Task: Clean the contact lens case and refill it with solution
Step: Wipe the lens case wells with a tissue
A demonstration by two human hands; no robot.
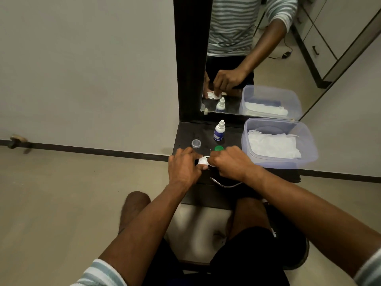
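The white contact lens case (203, 161) rests on the dark shelf (185, 133), pinched between both hands. My left hand (182, 168) grips its left end. My right hand (228, 162) is closed over its right end and hides that half. A green cap (219, 148) lies just behind my right hand. A clear cap (196, 143) sits further left on the shelf. The small white solution bottle (219, 131) with a blue label stands upright, capped, behind the caps.
A clear plastic tub (309, 149) holding white tissue fills the shelf's right side. A mirror (257, 58) stands behind the shelf and reflects the hands and bottle. A metal drawer handle (225, 184) sits below the shelf's front edge. My knees are under it.
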